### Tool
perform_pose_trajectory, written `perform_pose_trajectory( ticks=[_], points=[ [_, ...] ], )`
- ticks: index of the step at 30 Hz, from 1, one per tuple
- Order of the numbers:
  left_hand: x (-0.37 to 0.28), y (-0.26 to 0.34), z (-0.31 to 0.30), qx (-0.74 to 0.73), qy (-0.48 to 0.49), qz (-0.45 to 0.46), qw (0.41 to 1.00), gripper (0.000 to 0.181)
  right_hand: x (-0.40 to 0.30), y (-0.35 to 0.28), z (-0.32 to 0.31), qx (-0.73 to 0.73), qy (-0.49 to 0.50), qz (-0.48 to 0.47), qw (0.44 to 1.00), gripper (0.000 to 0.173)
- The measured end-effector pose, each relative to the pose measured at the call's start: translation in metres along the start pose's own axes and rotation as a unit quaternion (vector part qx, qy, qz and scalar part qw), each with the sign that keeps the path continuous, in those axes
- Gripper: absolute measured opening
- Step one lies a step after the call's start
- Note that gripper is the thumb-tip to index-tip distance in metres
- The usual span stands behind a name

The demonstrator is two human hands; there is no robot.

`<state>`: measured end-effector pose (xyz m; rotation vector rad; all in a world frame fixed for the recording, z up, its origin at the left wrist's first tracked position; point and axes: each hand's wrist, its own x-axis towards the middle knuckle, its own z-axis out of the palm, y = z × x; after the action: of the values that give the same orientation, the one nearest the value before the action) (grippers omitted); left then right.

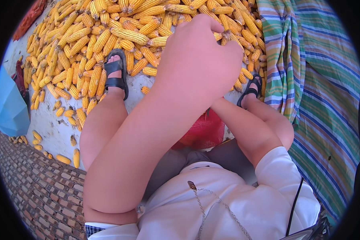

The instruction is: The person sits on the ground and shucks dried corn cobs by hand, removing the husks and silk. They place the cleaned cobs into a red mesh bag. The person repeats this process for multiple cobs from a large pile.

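Note:
My left hand (202, 51) is raised high over the middle, close to the camera, its back towards me and its fingers curled. Its palm is hidden, so I cannot tell whether it holds anything. Beyond it lies a big heap of yellow corn cobs (129, 36). My right forearm reaches in from the right; the right hand is hidden behind my left wrist. Between my legs stands a red mesh bag (208, 130), partly covered by my arms, with something yellowish inside low down.
Striped cloth (327, 105) covers the right side. Loose cobs (76, 157) lie on the pale ground at left. A light blue object (10, 105) stands at the left edge, beside brick paving (48, 192). Red netting (28, 19) lies at upper left. My sandalled feet flank the middle.

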<state>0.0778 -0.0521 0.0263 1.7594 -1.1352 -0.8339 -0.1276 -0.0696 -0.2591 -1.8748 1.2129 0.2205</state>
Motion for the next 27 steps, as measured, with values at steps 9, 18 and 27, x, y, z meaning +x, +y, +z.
perform_pose_trajectory(
  ticks=[9,18,27],
  points=[
    [-0.027,-0.018,0.020,0.372,-0.227,0.124,0.891,0.031,-0.050,-0.006,0.001,0.194,-0.144,-0.092,0.966,0.055],
    [-0.064,-0.037,0.061,0.446,-0.473,0.093,0.754,0.029,-0.117,0.028,0.025,-0.036,-0.454,-0.001,0.890,0.068],
    [-0.153,-0.106,0.077,0.402,-0.524,0.236,0.713,0.043,-0.174,0.012,0.005,0.022,-0.509,-0.006,0.860,0.059]
  ],
)
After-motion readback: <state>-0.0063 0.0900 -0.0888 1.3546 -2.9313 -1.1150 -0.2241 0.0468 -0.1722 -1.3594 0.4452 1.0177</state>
